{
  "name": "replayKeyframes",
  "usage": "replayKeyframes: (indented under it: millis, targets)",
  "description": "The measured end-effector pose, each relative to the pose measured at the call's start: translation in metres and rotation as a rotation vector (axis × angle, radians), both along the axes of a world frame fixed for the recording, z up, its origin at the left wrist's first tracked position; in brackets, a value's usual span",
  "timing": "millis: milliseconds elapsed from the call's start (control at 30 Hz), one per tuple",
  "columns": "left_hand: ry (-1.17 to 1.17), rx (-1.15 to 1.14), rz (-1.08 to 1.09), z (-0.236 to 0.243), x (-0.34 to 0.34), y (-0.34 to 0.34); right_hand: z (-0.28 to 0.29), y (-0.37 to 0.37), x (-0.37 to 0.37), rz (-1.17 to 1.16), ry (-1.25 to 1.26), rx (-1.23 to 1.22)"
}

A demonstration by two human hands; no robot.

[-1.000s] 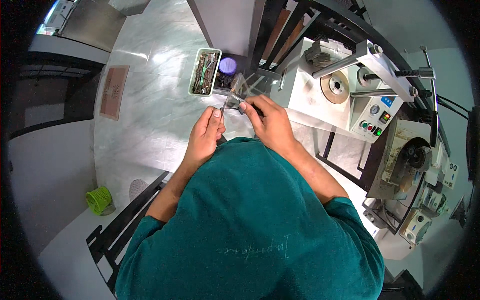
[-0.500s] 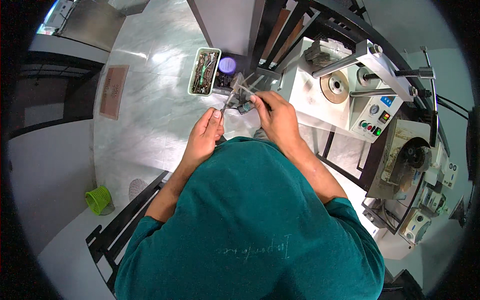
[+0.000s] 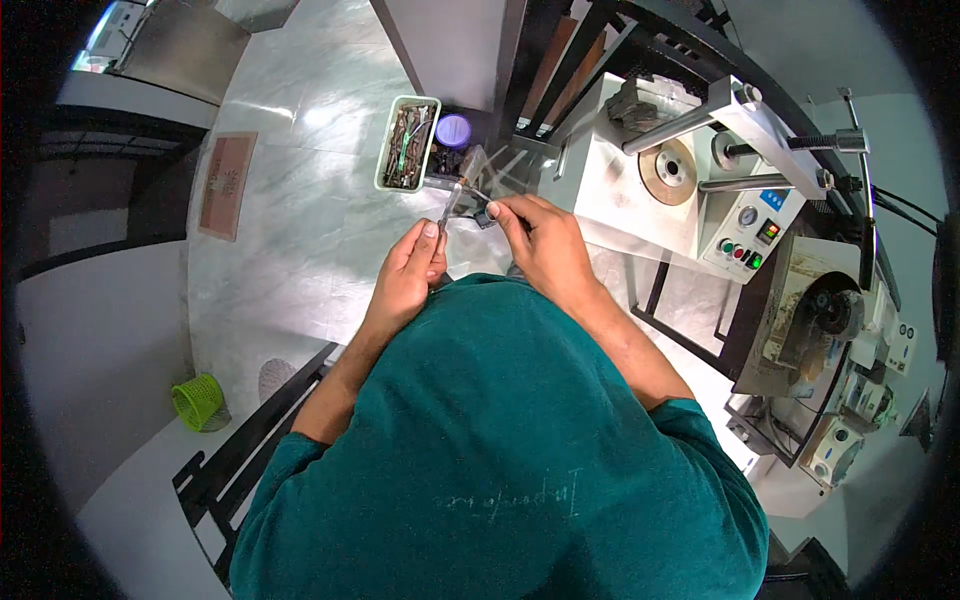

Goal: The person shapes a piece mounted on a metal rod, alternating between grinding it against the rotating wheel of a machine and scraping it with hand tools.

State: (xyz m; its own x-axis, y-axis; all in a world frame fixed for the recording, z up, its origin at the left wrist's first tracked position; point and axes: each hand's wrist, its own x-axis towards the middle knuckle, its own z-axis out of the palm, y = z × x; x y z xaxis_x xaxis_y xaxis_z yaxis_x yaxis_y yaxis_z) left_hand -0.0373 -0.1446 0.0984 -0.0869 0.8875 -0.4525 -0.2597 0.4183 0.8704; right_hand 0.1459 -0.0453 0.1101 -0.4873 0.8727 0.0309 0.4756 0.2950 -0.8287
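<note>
My left hand (image 3: 408,262) is closed around a slim upright rod (image 3: 452,205), pinched between thumb and fingers, with its far end pointing away from me. My right hand (image 3: 548,243) pinches a thin metal tool (image 3: 478,193). The tool's tip lies at or very near the rod's upper part; I cannot tell whether they touch. What sits at the rod's end is too small to make out. Both hands are held in front of my green shirt (image 3: 490,420), above the floor.
Beyond my hands stand a pale tray (image 3: 381,165) of small metal pieces and a purple-lidded jar (image 3: 453,131). On the right is a white machine (image 3: 625,205) with a round disc (image 3: 668,172). A green basket (image 3: 198,402) stands at left, near a black metal frame (image 3: 235,475).
My right hand has moved a little left and toward me, bringing the thin tool's tip lower along the rod. My left hand has stayed almost still.
</note>
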Motion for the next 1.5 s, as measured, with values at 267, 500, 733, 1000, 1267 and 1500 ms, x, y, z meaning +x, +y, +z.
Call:
replayKeyframes:
  millis: [267,500,733,1000,1267,1500]
  targets:
    - [-0.075,0.028,-0.024,0.006,0.001,0.0,-0.02,0.004,0.013,-0.079,-0.096,-0.014]
    - [0.01,0.082,-0.014,0.003,0.001,-0.001,0.015,-0.002,0.005,0.0,0.106,-0.02]
    - [0.207,0.151,0.019,-0.002,-0.001,-0.005,0.014,-0.003,0.009,0.005,0.04,-0.003]
    - [0.59,0.245,0.01,-0.009,-0.004,-0.01,0.02,0.003,0.015,0.048,-0.091,0.018]
    - [0.632,0.368,0.094,0.006,-0.004,-0.009,-0.029,0.014,0.026,0.028,-0.284,0.128]
    - [0.665,0.319,0.07,0.006,-0.006,-0.011,0.005,0.006,0.027,0.01,0.106,-0.087]
